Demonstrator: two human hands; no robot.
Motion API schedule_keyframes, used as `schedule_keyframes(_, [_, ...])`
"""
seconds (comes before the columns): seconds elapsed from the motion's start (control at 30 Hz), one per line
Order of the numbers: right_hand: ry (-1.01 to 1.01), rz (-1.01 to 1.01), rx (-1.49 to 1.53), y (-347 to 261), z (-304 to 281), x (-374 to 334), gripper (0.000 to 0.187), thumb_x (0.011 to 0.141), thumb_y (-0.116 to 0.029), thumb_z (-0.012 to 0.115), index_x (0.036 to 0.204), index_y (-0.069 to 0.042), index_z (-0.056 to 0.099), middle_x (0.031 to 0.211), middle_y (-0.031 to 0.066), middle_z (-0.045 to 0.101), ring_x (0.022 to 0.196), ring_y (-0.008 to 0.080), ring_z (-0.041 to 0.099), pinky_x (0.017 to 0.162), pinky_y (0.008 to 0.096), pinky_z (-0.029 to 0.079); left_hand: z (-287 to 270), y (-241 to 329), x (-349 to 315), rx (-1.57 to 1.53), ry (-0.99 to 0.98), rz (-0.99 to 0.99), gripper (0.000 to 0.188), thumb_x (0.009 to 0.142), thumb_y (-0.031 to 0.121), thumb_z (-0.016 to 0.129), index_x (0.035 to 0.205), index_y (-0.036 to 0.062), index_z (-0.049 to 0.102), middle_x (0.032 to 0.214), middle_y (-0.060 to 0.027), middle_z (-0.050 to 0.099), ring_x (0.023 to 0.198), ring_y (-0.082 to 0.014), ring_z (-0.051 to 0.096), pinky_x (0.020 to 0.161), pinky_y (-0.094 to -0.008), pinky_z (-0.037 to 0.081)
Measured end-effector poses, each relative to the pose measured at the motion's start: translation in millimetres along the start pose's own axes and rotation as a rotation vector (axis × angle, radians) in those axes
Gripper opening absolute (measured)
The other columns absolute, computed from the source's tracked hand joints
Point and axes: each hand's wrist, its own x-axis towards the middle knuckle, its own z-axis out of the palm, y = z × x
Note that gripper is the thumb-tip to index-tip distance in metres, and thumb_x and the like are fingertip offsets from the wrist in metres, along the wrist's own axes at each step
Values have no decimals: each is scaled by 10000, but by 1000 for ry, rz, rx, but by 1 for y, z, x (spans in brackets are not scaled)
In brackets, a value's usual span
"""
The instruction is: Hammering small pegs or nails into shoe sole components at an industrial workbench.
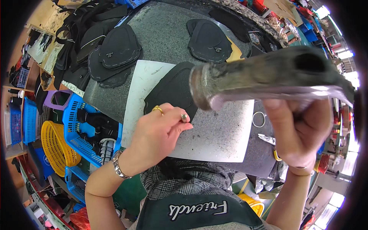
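My left hand (155, 130), with a gold ring and a metal watch, pinches a thin metal punch (184, 117) whose end points up between the fingers. It rests over a black padded panel (166, 90) lying on a white board (218, 143). Its lower tip is hidden by the hand. On the right, my right hand (299, 132) is closed on a worn metal hammer (260, 76), raised close to the camera and blurred. The hammer's round face points left, above the board and part of the panel.
Stacked black panels (119, 48) lie at the left of the grey table (161, 27); more panels (211, 40) are at the far middle over a yellow piece. Black straps (82, 23) pile at far left. Blue (76, 115) and yellow baskets (53, 142) stand beside the table.
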Motion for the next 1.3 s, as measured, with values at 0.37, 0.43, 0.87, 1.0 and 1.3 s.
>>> schedule_keyframes(0.37, [-285,49,-308,-25,-15,11,266,808,43,643,1067,26,585,927,53,595,669,87,517,591,241,434,3,-8,5,-424,30,-254,48,843,-48,606,886,-29,614,796,-85,675,742,-117,662,659,-229,509])
schedule_keyframes(0.43, [-313,15,-238,-20,-19,14,293,824,29,656,1103,40,565,999,59,614,762,83,554,660,232,464,7,-15,1,-417,77,-210,60,826,-31,632,885,-18,630,758,-92,658,683,-164,656,608,-258,502])
schedule_keyframes(0.87, [-487,0,-463,-31,-14,22,302,776,26,666,1064,2,580,811,60,577,623,176,545,565,315,433,10,-15,6,-336,73,-210,77,819,-1,654,883,-9,612,696,-105,604,598,-222,580,555,-298,450])
schedule_keyframes(1.0, [-313,68,-440,-23,-14,16,275,798,73,610,1065,16,576,839,0,573,650,79,485,564,238,392,10,-10,4,-159,72,-163,105,788,63,709,859,28,640,701,-103,607,586,-243,570,523,-332,427])
schedule_keyframes(1.3, [-58,167,-219,-21,-13,6,343,793,46,666,1118,10,563,1011,65,636,867,115,599,775,248,482,7,-15,7,-257,-92,-260,84,868,-16,626,922,-38,565,925,-89,627,846,-135,637,800,-253,517])
